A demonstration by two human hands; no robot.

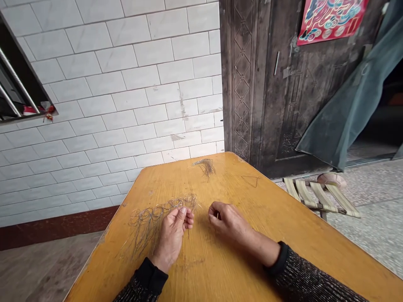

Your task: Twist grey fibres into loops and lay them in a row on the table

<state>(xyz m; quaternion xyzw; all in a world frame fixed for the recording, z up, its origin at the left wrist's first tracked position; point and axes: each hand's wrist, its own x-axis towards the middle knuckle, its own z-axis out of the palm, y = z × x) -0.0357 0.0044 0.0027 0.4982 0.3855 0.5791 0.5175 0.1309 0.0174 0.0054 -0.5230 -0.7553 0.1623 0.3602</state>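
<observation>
My left hand (173, 235) is closed, thumb pressed on the forefinger, pinching a thin wire that sticks out beyond the fingertips. Beside and behind it lies a long tangle of looped thin wires (151, 214), their loose ends trailing toward the near left. A short gap to the right, my right hand (231, 220) is held over the table with fingers curled in toward the thumb. What lies between those fingers is too small to make out. Both hands are above the yellow wooden table (220, 268).
A small bundle of straight thin wires (206, 165) lies near the far edge. One bent wire loop (251, 181) is at the right. Beyond the table stand a white tiled wall (141, 84) and a dark door (261, 105). A strapped folding stool (317, 195) is at the right.
</observation>
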